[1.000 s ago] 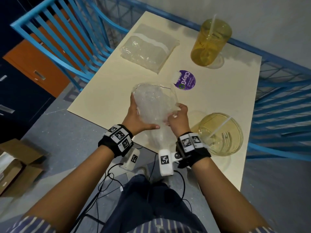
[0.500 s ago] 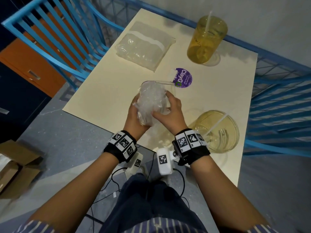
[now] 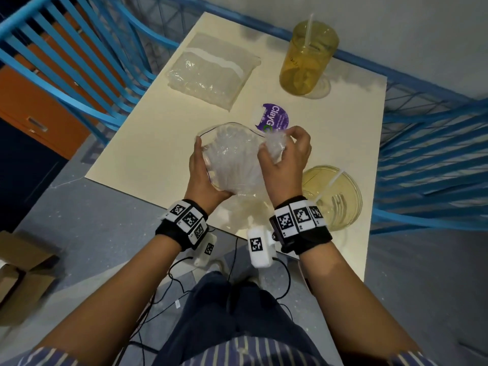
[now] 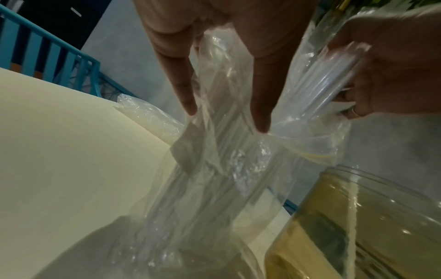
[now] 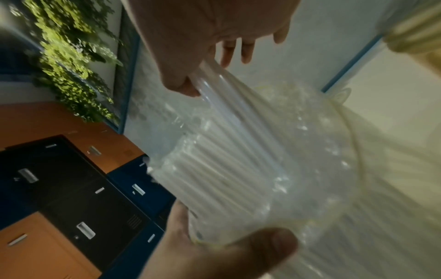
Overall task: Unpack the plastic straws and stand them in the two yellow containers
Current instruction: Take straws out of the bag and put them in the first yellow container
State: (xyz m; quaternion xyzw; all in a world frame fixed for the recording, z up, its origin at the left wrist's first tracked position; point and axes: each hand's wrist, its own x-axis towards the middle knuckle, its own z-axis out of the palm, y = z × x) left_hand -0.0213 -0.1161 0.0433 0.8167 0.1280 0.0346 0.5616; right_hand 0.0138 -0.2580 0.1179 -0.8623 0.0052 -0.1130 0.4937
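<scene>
right hand (image 3: 286,157) risen with straws (image 4: 334,75) | head view: blurred, perhaps several

Cream table (image 3: 148,143), blue railing (image 3: 79,64), grey floor (image 3: 87,228).

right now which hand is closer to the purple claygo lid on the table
Right. The right hand, gripping a bunch of straws, sits just below the purple lid; the left hand holds the open bag farther to the lid's left.
</scene>
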